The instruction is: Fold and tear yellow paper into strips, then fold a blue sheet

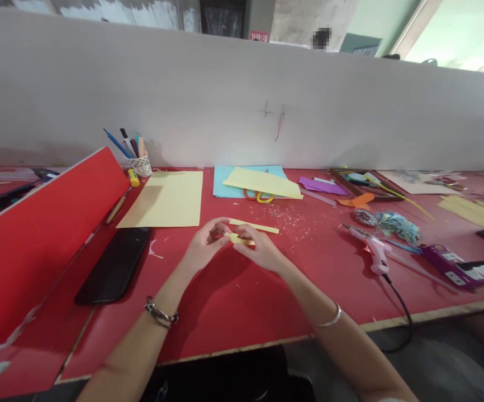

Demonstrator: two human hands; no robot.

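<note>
Between my fingers, low over the red table, is a small yellow paper strip (239, 240). My left hand (207, 243) pinches its left end with thumb and fingers. At the other end, my right hand (260, 249) has its fingers closed around the strip and partly covers it. Just beyond my hands lies a second, longer yellow paper strip (262, 226), flat on the table. Farther back, yellow and orange-red scissors (264, 197) poke out from under a yellow paper sheet (261, 181), which rests on light blue paper (221, 184).
A black phone (114, 268) and a pale yellow sheet (175, 201) lie to the left, beside a red upright panel (53, 240). Behind stands a pen cup (140, 165). On the right are a pink glue gun (374, 251) with a cord, blue-green yarn (398, 226) and a purple power strip (447, 266).
</note>
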